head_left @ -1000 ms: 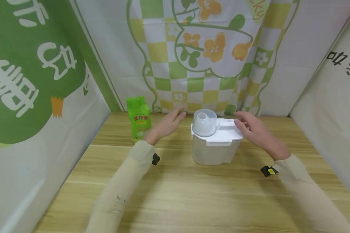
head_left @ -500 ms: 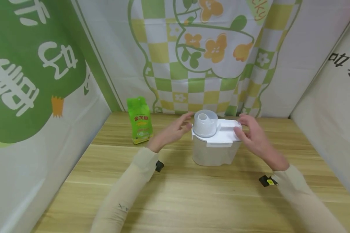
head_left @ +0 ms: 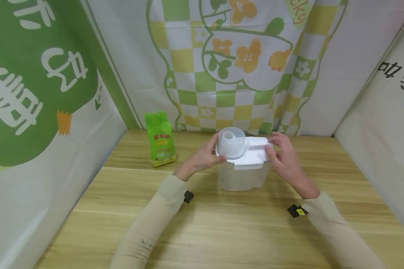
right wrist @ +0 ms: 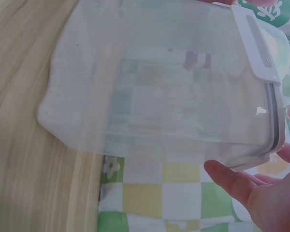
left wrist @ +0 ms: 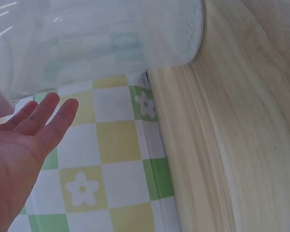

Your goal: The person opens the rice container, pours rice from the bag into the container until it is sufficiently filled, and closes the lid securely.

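Observation:
A translucent plastic storage container [head_left: 242, 178] with a white lid [head_left: 257, 144] stands upright on the table. A round clear cup [head_left: 231, 145] with a tube-like centre sits on the lid's left part. My left hand [head_left: 204, 157] is at the left end, thumb by the lid's front corner and fingers behind. In the left wrist view its fingers [left wrist: 50, 118] look nearly straight beside the container wall. My right hand [head_left: 286, 160] is at the right end of the lid, fingers toward the back. In the right wrist view a straight finger [right wrist: 227, 179] touches or nearly touches the container.
A green printed bag [head_left: 160, 140] stands upright on the wooden table [head_left: 229, 228], left of my left hand. Behind the container hangs a checked, flowered curtain [head_left: 215, 97]. Printed cloth walls close in the left and right sides.
My left hand has moved right to reach the container's left end. My right hand has shifted a little left and toward me. The container has slid slightly left.

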Demonstrator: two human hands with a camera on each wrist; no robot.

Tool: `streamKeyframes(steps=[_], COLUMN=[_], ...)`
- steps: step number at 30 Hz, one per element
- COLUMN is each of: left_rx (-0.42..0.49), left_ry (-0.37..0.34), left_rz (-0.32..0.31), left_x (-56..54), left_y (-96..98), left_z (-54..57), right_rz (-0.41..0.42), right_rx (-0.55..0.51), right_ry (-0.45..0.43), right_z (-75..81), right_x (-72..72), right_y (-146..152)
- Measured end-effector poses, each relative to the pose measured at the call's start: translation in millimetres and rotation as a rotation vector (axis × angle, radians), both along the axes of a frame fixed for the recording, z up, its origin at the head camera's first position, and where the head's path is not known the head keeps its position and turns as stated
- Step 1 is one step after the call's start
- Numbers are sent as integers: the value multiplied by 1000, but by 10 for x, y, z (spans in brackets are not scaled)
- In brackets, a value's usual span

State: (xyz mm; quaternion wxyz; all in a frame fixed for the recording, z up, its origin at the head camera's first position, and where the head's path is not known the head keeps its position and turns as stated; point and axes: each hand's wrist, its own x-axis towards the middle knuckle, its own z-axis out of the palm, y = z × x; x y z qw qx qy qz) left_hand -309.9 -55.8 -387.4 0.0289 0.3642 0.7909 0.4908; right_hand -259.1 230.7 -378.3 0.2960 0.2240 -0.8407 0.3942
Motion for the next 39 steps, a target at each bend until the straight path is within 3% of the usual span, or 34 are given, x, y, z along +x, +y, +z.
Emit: streamKeyframes(steps=[3,10,14,18,21,25,30,39], left_rx=[10,50,64,64,75,70,46,61], left_ry=[1,-45,-42,-62,-77,-84,-81,-116], left_rz=[4,19,28,34,29,34,81,142], left_x=[10,17,9,15,28,44,47,84], left_y=[-10,-12,-17,-25,-27,-26,-9,13], left_z=[-20,-59,-102,-124,-122,-113,-108,-127], right_rz=[17,78,125,214,247,237,225,134], right_rx=[-41,-167,-232,-333,-344,-291,-317,-331], right_ry=[-6,-33,42,38,46,112,121,22], right_z=[-32,176,7,-188,-272,-325,-339,-443], right_x=[-21,211,139,43,7,-4,17,101], right_y=[-44,-245,-197,-115,-64,-27,-21,-64])
